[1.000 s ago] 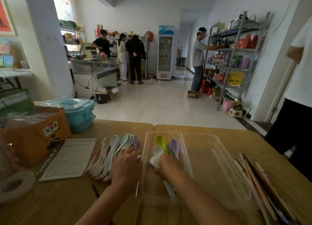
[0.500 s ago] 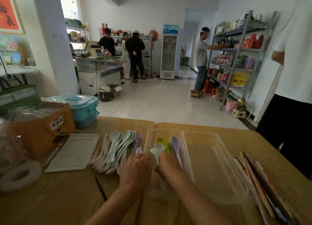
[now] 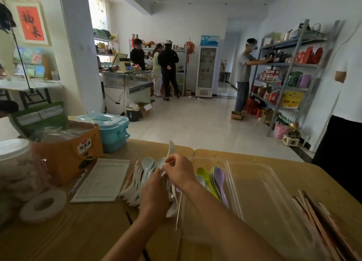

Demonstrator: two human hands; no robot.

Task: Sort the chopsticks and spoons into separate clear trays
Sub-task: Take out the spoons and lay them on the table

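My right hand (image 3: 179, 170) pinches a white spoon (image 3: 171, 149) and holds it upright above a fanned pile of white and pale green spoons (image 3: 140, 177) on the wooden table (image 3: 78, 231). Over the near part of that pile lies my left hand (image 3: 154, 190), its fingers curled on the spoons. Right of the pile is a clear tray (image 3: 207, 160) holding green, purple and white spoons (image 3: 214, 179). A second clear tray (image 3: 264, 192) stands beside it with nothing in it. Chopsticks (image 3: 323, 221) lie at the table's right edge.
Left of the spoons are a paper pad (image 3: 101, 179), a pen (image 3: 77, 182), a tape roll (image 3: 42, 204), an orange box (image 3: 68, 153) and a blue container (image 3: 113, 131). A person (image 3: 344, 123) stands at the table's right corner. Beyond the table, people stand in the shop.
My right hand left the tray, moved left to the pile and lifted a white spoon upright. The left hand stayed on the pile. The camera tilted up slightly.
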